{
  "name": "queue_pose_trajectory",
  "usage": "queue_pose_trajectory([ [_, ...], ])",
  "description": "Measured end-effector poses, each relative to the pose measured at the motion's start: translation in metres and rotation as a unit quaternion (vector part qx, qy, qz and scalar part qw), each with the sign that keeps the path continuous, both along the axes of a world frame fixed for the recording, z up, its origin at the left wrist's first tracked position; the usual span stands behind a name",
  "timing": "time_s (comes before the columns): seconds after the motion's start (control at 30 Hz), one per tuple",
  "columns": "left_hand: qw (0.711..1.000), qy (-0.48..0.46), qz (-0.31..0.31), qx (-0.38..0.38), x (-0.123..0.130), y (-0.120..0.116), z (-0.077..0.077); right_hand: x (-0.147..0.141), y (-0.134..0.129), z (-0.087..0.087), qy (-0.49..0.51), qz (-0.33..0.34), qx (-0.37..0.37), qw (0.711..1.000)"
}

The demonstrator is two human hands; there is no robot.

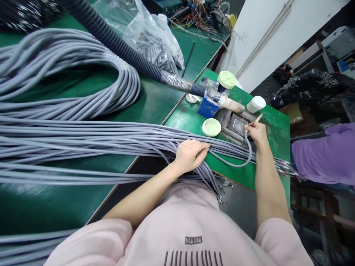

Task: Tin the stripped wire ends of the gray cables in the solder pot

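My right hand [256, 133] pinches the end of a grey cable [251, 151], with thin dark and reddish wires showing at its tip. It is beside the square metal pot [237, 123], whose middle shows a shiny silver surface. From there the cable curves down and back toward my left hand [191, 154], whose fingers are closed around it at the edge of a long bundle of grey cables [133, 133]. The bundle runs under my left hand and past my right wrist, ending in stripped wire ends [287, 168]. A light wooden-looking handle [259, 118] appears just behind my right hand.
A ribbed black hose [122, 48] reaches over the pot, by a blue box [208, 107]. Around it are a pale green lid [211, 127], a white jar [256, 104] and a green-topped tub [226, 79]. Coiled cables [127, 81] lie left; a person in purple [327, 155] is right.
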State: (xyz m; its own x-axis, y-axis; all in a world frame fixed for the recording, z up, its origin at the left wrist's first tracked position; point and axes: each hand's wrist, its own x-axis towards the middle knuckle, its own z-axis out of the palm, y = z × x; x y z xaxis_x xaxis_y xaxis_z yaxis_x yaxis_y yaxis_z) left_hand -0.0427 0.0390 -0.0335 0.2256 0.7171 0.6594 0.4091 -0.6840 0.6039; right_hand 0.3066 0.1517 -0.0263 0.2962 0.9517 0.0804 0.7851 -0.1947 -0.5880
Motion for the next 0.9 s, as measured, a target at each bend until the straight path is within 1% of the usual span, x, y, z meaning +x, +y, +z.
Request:
queue_pose_trajectory([
  [0.1,1.0,0.005,0.002,0.004,0.0,0.0,0.0,0.002,0.001,-0.004,-0.007,-0.014,0.009,1.0],
  [0.3,1.0,0.022,0.006,-0.004,0.0,0.0,-0.003,-0.002,0.002,-0.005,-0.012,-0.022,0.005,1.0],
  [0.43,1.0,0.022,0.006,0.0,0.0,0.0,-0.002,-0.005,0.001,-0.004,-0.009,-0.022,0.004,1.0],
  [0.53,1.0,0.015,0.003,0.006,0.0,0.001,-0.001,-0.007,-0.001,0.0,-0.001,-0.023,0.006,1.0],
  [0.6,1.0,0.012,0.001,0.008,0.0,0.001,-0.001,-0.01,-0.006,0.006,0.031,-0.024,0.009,0.999],
  [0.67,1.0,0.014,0.003,0.005,-0.001,0.0,-0.001,-0.015,-0.013,0.015,0.094,-0.02,0.009,0.995],
  [0.8,1.0,0.023,0.008,0.0,-0.001,0.0,-0.002,-0.026,-0.035,0.039,0.235,0.021,0.016,0.972],
  [0.9,1.0,0.025,0.006,-0.001,-0.001,-0.001,-0.002,-0.033,-0.053,0.056,0.283,0.048,0.035,0.957],
])
